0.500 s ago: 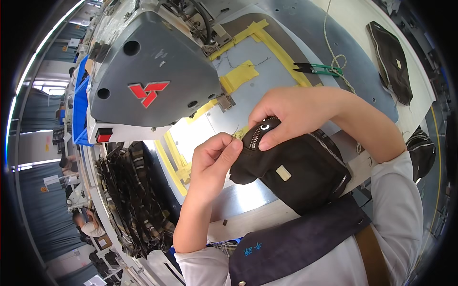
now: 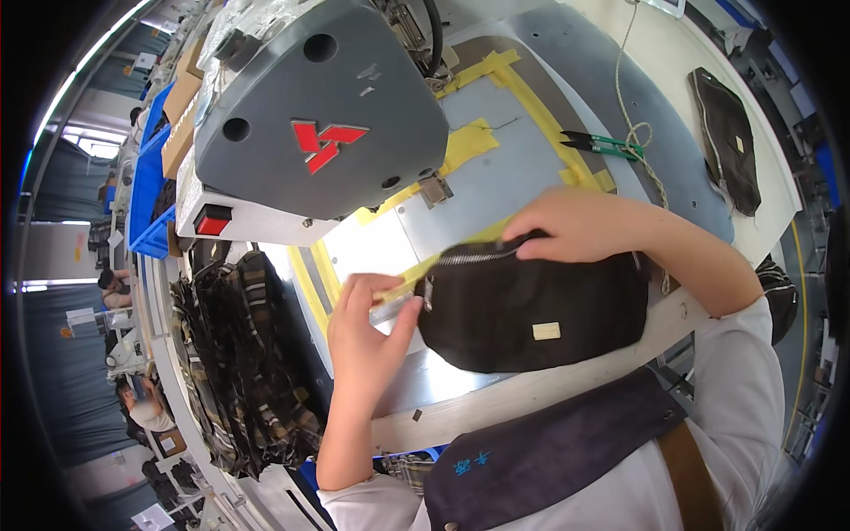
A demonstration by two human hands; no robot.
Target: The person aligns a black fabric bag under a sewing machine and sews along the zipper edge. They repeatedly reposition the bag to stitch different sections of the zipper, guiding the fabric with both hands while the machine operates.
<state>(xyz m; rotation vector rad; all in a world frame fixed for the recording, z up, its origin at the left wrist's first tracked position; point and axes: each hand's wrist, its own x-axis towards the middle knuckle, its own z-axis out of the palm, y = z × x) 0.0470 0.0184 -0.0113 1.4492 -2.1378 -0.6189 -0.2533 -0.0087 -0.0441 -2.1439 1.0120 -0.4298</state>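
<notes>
A black zippered pouch (image 2: 496, 319) lies spread lengthwise before me at the front edge of the sewing machine's work plate. Its silver zipper (image 2: 469, 259) runs along the far edge, and a small cream label (image 2: 546, 331) sits on the near face. My right hand (image 2: 567, 230) pinches the pouch's far edge at the zipper, thumb in front. At the pouch's left end is my left hand (image 2: 372, 327), fingers apart and the thumb tip close to the zipper end; whether it touches is unclear.
A grey sewing machine head (image 2: 328, 115) stands at far left over the yellow-taped plate (image 2: 531, 190). Green-handled thread snips (image 2: 611, 146) lie by a cord (image 2: 657, 177). Another black pouch (image 2: 728, 133) rests at right. Dark striped cloth pieces (image 2: 252, 354) are piled at left.
The pouch has turned from slanted and bunched to lying flatter and level. My left hand has let go of its end and opened; my right hand has shifted along the zipper edge.
</notes>
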